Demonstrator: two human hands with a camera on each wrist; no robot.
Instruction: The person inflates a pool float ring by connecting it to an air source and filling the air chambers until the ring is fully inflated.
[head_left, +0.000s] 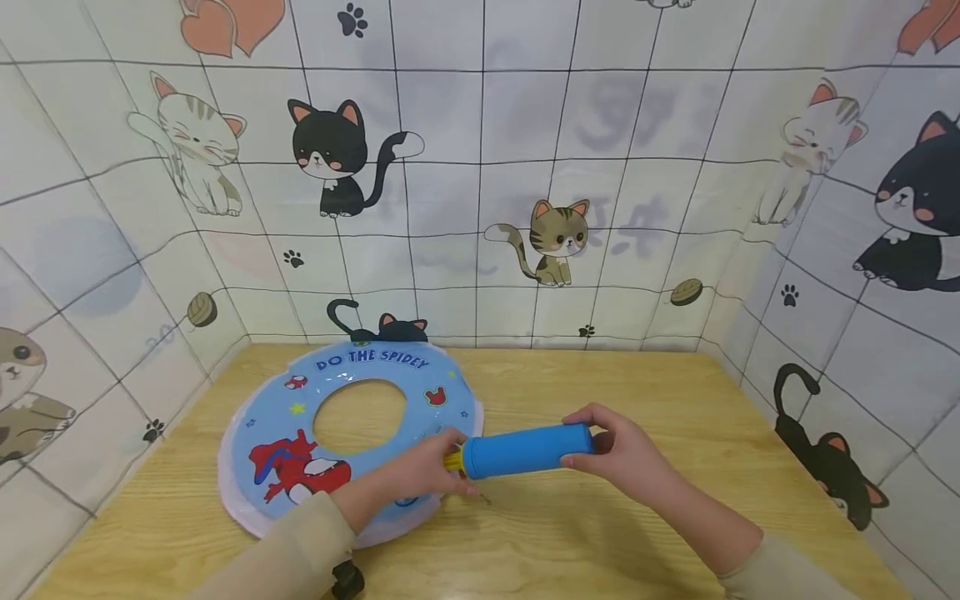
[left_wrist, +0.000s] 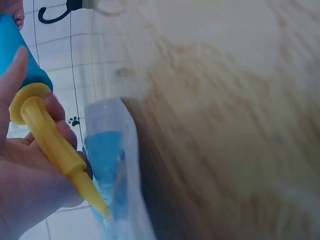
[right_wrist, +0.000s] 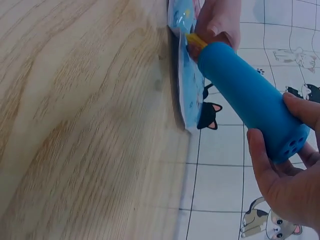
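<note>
A blue hand pump (head_left: 525, 451) with a yellow nozzle (left_wrist: 52, 137) is held sideways above the table between both hands. My left hand (head_left: 423, 467) grips it at the nozzle end, its thumb and fingers around the yellow collar. With thumb and fingertips my right hand (head_left: 618, 454) holds the opposite blue end, where small holes (right_wrist: 292, 146) show in the right wrist view. Under the left forearm lies a partly inflated blue swim ring (head_left: 277, 400) printed with a red cartoon figure. In the left wrist view the nozzle's tip points towards the ring's edge; whether they touch I cannot tell.
The light wooden table (head_left: 600, 379) meets cat-printed tile-pattern walls (head_left: 442, 192) at the back and both sides. A small dark object (head_left: 347, 578) sits at the left sleeve, near the table's front.
</note>
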